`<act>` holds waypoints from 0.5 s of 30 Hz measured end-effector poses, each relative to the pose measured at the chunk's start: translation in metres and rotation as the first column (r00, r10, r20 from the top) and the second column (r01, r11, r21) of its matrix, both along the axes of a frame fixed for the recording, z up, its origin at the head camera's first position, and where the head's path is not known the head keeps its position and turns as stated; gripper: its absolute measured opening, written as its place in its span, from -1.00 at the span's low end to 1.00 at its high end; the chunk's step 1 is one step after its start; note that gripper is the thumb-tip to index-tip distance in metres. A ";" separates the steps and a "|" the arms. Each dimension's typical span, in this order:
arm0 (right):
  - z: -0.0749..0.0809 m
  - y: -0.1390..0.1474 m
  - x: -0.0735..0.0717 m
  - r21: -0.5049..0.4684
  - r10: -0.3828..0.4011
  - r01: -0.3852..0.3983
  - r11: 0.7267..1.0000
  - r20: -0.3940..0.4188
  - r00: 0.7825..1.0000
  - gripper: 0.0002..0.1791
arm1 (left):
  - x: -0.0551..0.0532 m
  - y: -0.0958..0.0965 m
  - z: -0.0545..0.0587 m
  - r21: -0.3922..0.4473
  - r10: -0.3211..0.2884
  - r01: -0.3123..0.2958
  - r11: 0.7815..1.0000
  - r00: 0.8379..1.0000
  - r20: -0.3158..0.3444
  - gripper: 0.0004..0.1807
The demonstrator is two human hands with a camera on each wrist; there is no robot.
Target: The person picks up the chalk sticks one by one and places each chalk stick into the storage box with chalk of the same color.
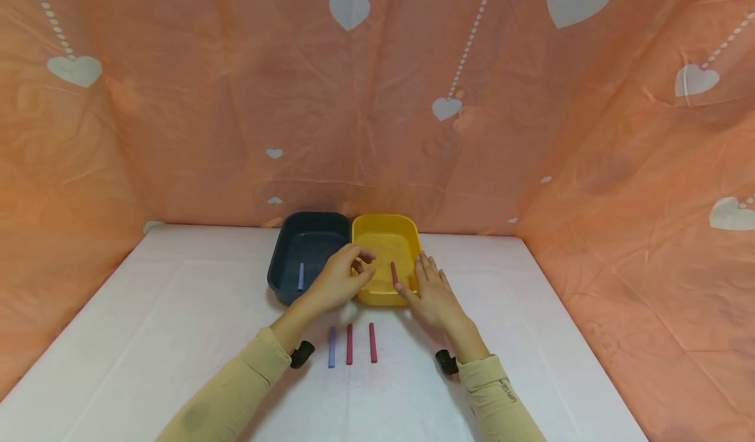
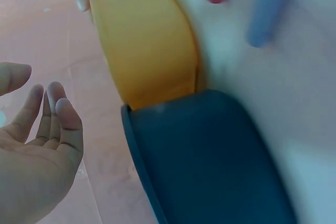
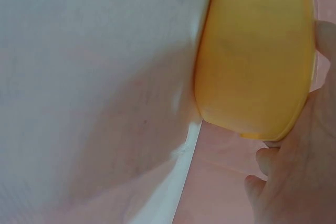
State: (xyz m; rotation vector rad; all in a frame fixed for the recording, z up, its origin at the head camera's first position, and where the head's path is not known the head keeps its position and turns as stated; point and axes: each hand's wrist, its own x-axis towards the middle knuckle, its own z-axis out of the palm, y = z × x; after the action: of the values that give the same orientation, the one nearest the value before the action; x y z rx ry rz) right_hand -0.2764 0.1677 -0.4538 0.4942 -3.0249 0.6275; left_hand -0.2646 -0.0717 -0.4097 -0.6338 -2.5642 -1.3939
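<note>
My left hand (image 1: 340,277) hovers over the meeting edges of the two tubs, thumb and fingers apart and loosely bent around nothing. Along the right wall of the yellow tub (image 3: 252,61) lies my right hand (image 1: 438,300), its fingers extended and its thumb at the front rim. A red chalk stick (image 1: 394,273) leans inside that tub near the thumb. In the dark blue tub (image 2: 205,156), a violet-blue chalk stick (image 1: 301,277) stands near the front wall.
In front of the tubs, a violet-blue chalk stick (image 1: 331,347), a red chalk stick (image 1: 349,344) and another red chalk stick (image 1: 373,343) lie side by side on the white table (image 1: 194,298). An orange curtain (image 1: 377,101) with hearts hangs behind and on both sides.
</note>
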 end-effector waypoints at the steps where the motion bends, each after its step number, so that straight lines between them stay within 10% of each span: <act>1: 0.000 0.000 0.000 -0.002 0.001 -0.001 1.000 -0.003 1.000 0.01 | 0.002 -0.002 -0.001 -0.008 0.003 -0.003 1.000 1.000 0.001 -0.74; 15: 0.000 0.001 -0.001 0.000 0.006 -0.006 1.000 -0.004 1.000 0.02 | 0.030 -0.029 -0.019 -0.122 -0.044 0.048 0.991 0.998 0.035 -0.74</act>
State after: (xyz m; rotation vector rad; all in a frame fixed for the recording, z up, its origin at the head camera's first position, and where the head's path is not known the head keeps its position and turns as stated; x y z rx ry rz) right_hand -0.2774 0.1689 -0.4542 0.5034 -3.0212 0.6257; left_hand -0.2345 -0.1010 -0.4286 -0.6993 -2.6943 -1.2771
